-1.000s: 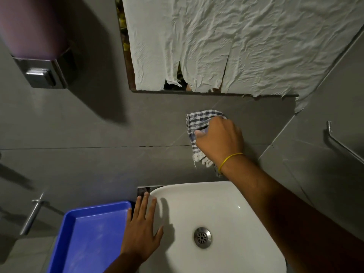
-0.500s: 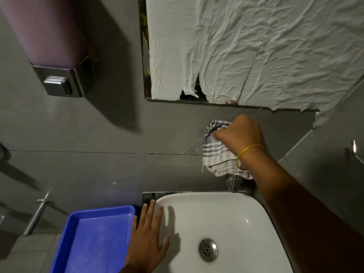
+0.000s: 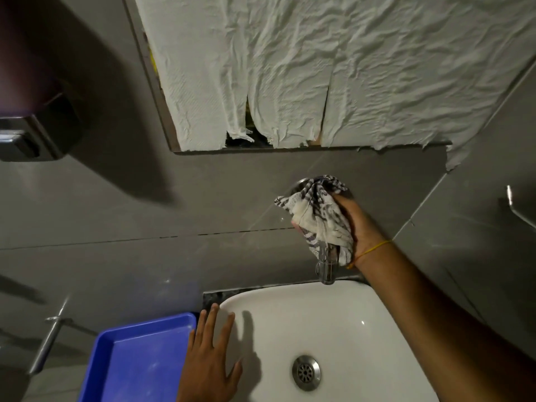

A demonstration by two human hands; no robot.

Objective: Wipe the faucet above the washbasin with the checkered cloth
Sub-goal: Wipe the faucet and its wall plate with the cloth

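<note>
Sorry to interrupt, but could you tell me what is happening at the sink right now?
A person is cleaning the faucet above the white washbasin. The right hand grips a bunched checkered cloth wrapped over the faucet's upper part, so only the shiny spout tip shows below it. The left hand rests flat on the basin's left rim, beside a blue tray. Crumpled white paper covers the mirror above.

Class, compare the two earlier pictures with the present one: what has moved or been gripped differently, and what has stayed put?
The right hand has turned from on top of the checkered cloth to its right side, bunching the cloth around the faucet, whose spout now shows. No grip was released. The left hand stays flat on the washbasin rim beside the blue tray.
</note>
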